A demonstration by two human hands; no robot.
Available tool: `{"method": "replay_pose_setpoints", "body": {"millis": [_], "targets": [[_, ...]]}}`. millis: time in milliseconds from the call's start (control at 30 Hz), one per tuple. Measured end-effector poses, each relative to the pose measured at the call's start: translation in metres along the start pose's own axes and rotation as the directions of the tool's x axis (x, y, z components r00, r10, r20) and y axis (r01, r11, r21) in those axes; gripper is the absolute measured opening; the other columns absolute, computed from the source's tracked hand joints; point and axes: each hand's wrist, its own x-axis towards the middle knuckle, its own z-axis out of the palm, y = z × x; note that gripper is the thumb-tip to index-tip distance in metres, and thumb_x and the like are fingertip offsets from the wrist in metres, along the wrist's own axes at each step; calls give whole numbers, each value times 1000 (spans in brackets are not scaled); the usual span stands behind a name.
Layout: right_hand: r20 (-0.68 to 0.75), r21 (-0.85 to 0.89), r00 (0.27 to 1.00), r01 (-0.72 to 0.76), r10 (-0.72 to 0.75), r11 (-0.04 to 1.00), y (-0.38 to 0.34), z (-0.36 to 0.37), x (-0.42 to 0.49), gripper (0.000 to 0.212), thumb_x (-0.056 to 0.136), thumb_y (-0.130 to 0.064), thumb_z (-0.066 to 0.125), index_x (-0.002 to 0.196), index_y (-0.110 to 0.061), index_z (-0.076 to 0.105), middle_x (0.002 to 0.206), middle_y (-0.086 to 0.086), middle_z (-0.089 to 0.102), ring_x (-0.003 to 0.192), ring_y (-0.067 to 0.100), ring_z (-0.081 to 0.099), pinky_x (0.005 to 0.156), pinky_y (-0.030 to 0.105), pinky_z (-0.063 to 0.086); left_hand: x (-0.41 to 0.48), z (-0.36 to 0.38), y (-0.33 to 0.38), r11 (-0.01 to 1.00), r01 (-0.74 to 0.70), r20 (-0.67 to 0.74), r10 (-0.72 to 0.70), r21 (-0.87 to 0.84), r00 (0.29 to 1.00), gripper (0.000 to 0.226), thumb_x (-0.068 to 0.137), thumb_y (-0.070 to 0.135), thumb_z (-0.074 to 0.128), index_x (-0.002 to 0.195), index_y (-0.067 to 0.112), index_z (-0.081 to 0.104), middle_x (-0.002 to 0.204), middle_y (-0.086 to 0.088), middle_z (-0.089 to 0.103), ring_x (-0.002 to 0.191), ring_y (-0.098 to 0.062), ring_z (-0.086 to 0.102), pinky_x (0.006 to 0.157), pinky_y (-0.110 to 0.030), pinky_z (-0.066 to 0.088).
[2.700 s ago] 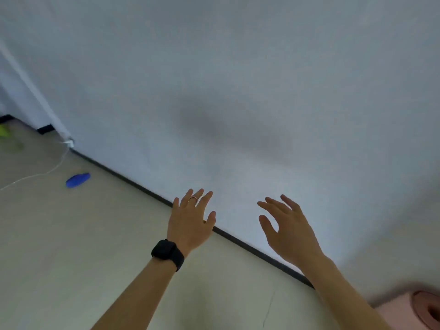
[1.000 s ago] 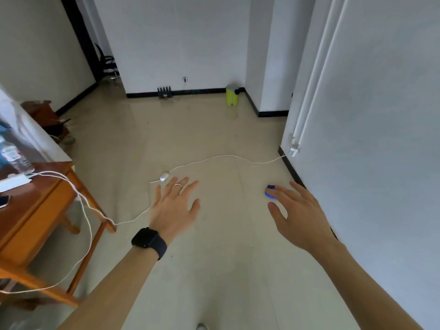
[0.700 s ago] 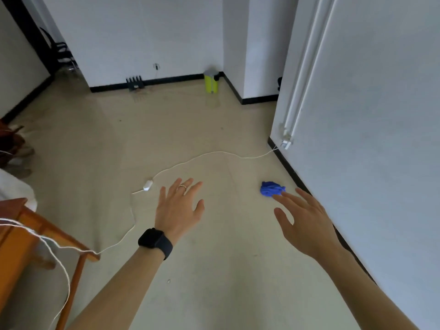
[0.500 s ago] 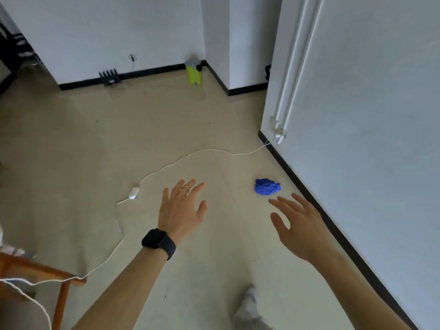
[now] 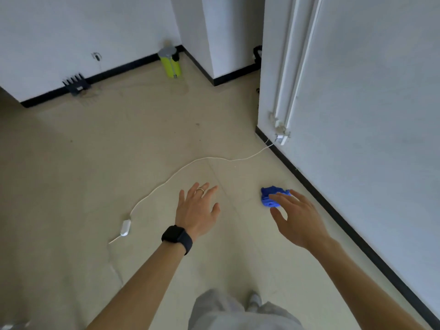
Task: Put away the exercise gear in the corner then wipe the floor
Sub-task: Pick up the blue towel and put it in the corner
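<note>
Both hands bare, spread, palms down, holding nothing; right hand (image 5: 298, 217) has its fingers apart and slack, left hand (image 5: 198, 210) likewise, with a ring on one finger and a black watch (image 5: 177, 239) at the wrist. Task's thing judged to be the blue cloth (image 5: 271, 198), crumpled in a heap on the floor (image 5: 95, 175), close to the black skirting (image 5: 333, 208) of the right-hand wall. Key relation: cloth lies ahead of and slightly left of the right hand's fingertips, which overlap its near edge in this view; contact or hovering cannot be told; left hand is well apart from it, so the right hand is plainly the nearer. Cloth bunched, no clear long axis, a little wider than deep. Judgement: wiping stage about to begin, pick-up not yet done; next move calls for a reach down and forward, closing on the bunch. Count: one cloth; one white cable (image 5: 181, 170) with one inline block (image 5: 125, 227), running from the wall across the floor left of the cloth; one yellow-green bin (image 5: 170, 64) in the far corner; one dark toothed object (image 5: 76, 83) at the far wall, kind unclear; no exercise gear visible.
</note>
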Motion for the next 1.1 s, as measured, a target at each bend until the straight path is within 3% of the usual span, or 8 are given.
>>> {"method": "replay_pose_setpoints", "body": {"millis": [200, 367, 500, 700, 900, 1100], "targets": [[37, 27, 991, -132, 131, 991, 10, 7, 95, 45, 103, -46, 37, 147, -38, 41, 152, -13, 43, 149, 19, 23, 121, 41, 23, 133, 13, -1, 993, -120, 136, 117, 16, 984, 53, 99, 39, 40, 151, 34, 30, 160, 4, 29, 151, -19, 13, 120, -51, 13], [41, 97, 946, -324, 321, 941, 33, 30, 180, 45, 102, -47, 38, 146, -38, 41, 150, -14, 46, 148, 18, 24, 121, 37, 23, 267, 40, -1, 959, -279, 271, 256, 51, 928, 53, 99, 37, 42, 151, 31, 32, 159, 2, 31, 149, -21, 18, 117, -47, 18], [91, 142, 852, -523, 515, 841, 51, 45, 243, 46, 103, -47, 36, 148, -37, 39, 151, -13, 45, 148, 18, 24, 120, 35, 23, 377, 63, 4, 894, -440, 413, 368, 91, 833, 53, 98, 39, 42, 150, 31, 34, 158, 2, 33, 149, -23, 20, 115, -48, 22], [214, 160, 741, -669, 637, 725, 78, 85, 307, 47, 104, -45, 35, 150, -34, 37, 152, -11, 44, 148, 20, 25, 119, 34, 22, 480, 112, 24, 811, -577, 546, 441, 98, 712, 55, 99, 39, 41, 152, 31, 30, 159, 1, 32, 149, -23, 19, 117, -51, 16], [354, 222, 635, -770, 687, 598, 148, 178, 364, 48, 103, -41, 38, 150, -33, 36, 151, -9, 46, 148, 21, 23, 117, 34, 26, 542, 228, 35, 786, -610, 656, 408, 102, 635, 55, 99, 43, 39, 152, 32, 28, 159, 1, 31, 149, -23, 17, 118, -51, 16], [488, 228, 563, -820, 667, 525, 233, 344, 400, 51, 102, -40, 39, 152, -31, 33, 154, -8, 40, 145, 20, 27, 114, 38, 33, 577, 408, 14, 817, -565, 694, 340, 116, 635, 55, 100, 45, 39, 152, 30, 31, 160, -1, 30, 149, -25, 20, 117, -47, 21]]}}
